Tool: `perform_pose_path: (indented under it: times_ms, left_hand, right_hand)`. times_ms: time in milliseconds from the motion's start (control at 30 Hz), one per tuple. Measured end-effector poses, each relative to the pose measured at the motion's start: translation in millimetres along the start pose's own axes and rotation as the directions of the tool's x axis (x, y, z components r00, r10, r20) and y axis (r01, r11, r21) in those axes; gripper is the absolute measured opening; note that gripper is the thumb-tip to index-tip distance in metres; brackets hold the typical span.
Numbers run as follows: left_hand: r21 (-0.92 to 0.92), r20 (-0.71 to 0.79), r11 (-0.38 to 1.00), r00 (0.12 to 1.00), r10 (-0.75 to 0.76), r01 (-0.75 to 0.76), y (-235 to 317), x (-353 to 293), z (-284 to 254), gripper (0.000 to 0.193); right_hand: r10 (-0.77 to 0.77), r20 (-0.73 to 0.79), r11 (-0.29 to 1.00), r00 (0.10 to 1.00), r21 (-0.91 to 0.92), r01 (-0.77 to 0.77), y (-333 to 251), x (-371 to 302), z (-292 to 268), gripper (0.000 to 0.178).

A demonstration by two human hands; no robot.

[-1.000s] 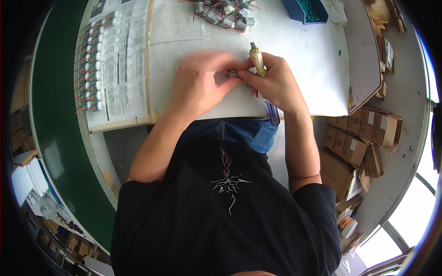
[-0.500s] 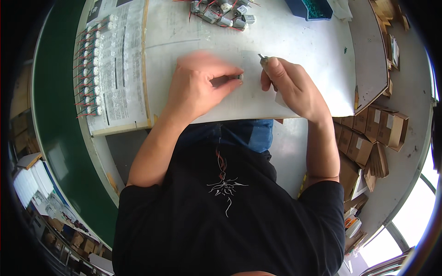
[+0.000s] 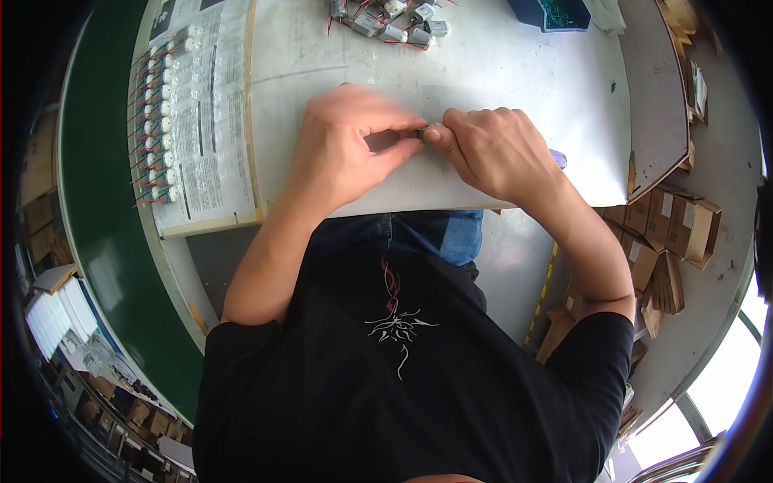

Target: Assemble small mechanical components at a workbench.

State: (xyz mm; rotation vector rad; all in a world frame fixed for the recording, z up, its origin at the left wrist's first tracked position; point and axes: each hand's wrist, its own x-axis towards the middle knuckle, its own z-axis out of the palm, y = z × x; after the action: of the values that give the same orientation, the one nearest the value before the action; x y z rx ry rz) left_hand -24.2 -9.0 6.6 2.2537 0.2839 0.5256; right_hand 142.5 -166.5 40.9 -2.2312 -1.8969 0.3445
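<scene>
Head view: small metal part (image 3: 420, 134) pinched between left hand (image 3: 348, 145) and right hand (image 3: 493, 150) fingertips.

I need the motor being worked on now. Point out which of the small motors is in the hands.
The motor pinched between both hands' fingertips at the table's middle; the pile at the far edge and the row on the left sheet lie untouched.

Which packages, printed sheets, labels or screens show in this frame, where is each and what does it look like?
Printed sheet: flat on the table, left of the left hand; white with dense dark print, rows of small wired parts along its left edge.
Cardboard boxes: on the floor at right; brown, open flaps, pale labels.
Blue bin: table's far edge; dark blue, green bits inside.
No screens visible.
</scene>
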Motion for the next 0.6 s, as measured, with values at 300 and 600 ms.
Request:
perform_pose_path:
  times_ms: [300,600]
  left_hand:
    - [0.003,-0.021,1.0,1.0,-0.006,0.006,0.2,-2.0,1.6,0.02]
    - [-0.006,-0.039,0.999,0.999,0.031,-0.031,-3.1,-1.2,2.2,0.02]
  right_hand:
    - [0.12,0.201,0.989,0.972,-0.108,-0.099,-14.4,9.6,-12.1,0.06]
    - [0.078,0.227,0.996,0.971,0.034,-0.088,-7.3,13.1,-15.6,0.06]
